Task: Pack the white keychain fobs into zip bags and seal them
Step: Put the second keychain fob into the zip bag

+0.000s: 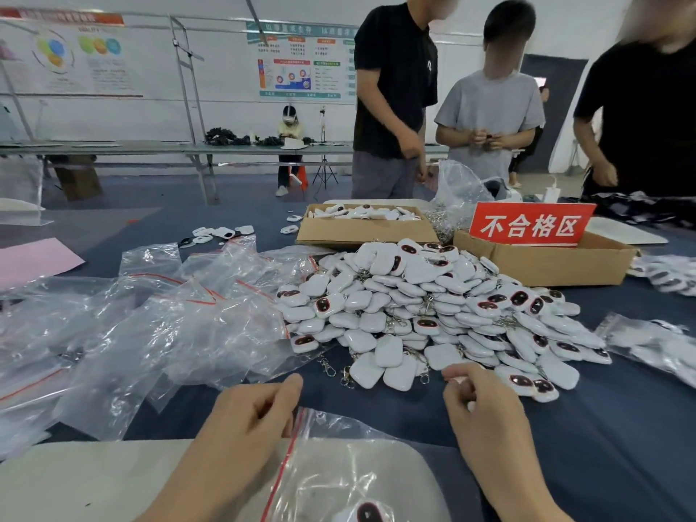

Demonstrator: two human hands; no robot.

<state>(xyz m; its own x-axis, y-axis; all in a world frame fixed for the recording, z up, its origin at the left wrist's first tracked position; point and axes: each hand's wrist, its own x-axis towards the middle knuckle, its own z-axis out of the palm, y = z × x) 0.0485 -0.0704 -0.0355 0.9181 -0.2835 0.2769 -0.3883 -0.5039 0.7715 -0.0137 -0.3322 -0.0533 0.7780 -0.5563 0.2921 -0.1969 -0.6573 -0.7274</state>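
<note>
The left hand (pixel 248 416) pinches the red-striped mouth of a clear plastic zip bag (pixel 339 469); the right hand (pixel 478 401) curls round a white rounded keychain fob (pixel 460 380), with the fob heap (pixel 433 303) just beyond.

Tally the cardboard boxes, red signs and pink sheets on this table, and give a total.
Cardboard boxes: 2
Red sign: 1
Pink sheet: 1
Total: 4
</note>
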